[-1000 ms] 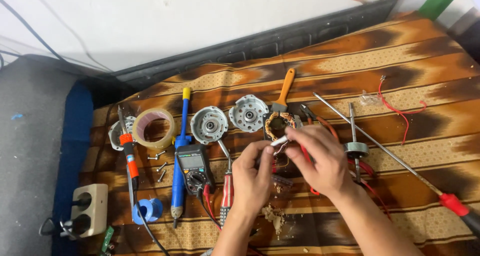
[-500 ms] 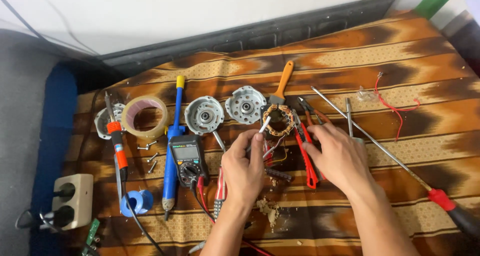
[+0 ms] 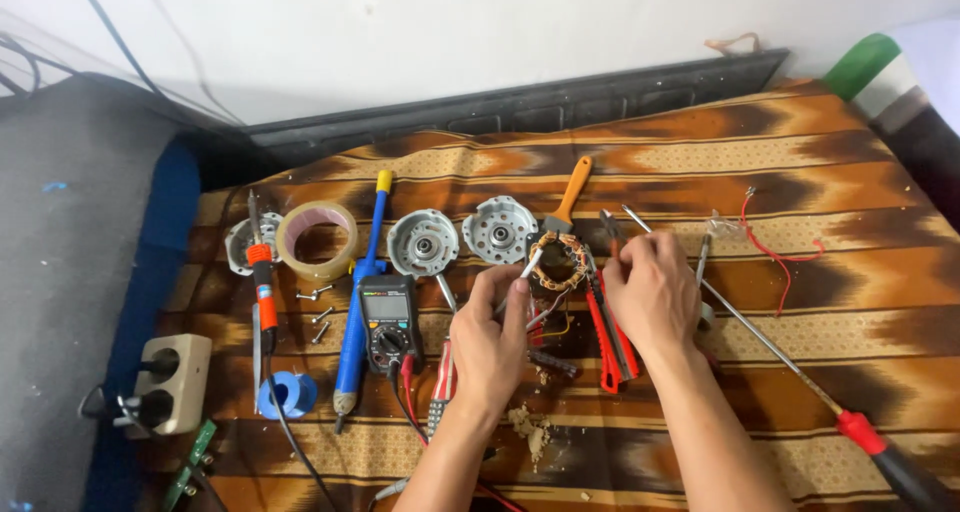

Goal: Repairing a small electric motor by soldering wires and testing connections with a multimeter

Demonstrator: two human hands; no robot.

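Observation:
A small motor stator with copper windings (image 3: 560, 262) lies on the brown patterned cloth (image 3: 640, 162). My left hand (image 3: 490, 337) pinches a thin white wire lead (image 3: 528, 267) that runs up to the stator's left edge. My right hand (image 3: 650, 292) rests just right of the stator, fingers curled near its rim and over the red-handled pliers (image 3: 608, 337); what its fingertips grip is hidden. Behind the stator lies an orange-handled brush (image 3: 570, 194).
Two round metal motor end caps (image 3: 423, 243) (image 3: 500, 229), a black multimeter (image 3: 387, 322), a blue desoldering pump (image 3: 360, 292), a tape roll (image 3: 317, 240), a soldering iron (image 3: 262, 292), screws (image 3: 318, 307), a long red-handled screwdriver (image 3: 800, 372) and a red wire (image 3: 775, 242) lie around. A power strip (image 3: 170, 382) sits at left.
My right hand has come back in beside the stator after moving off to the right. My left hand stays on the white lead. The view has shifted slightly.

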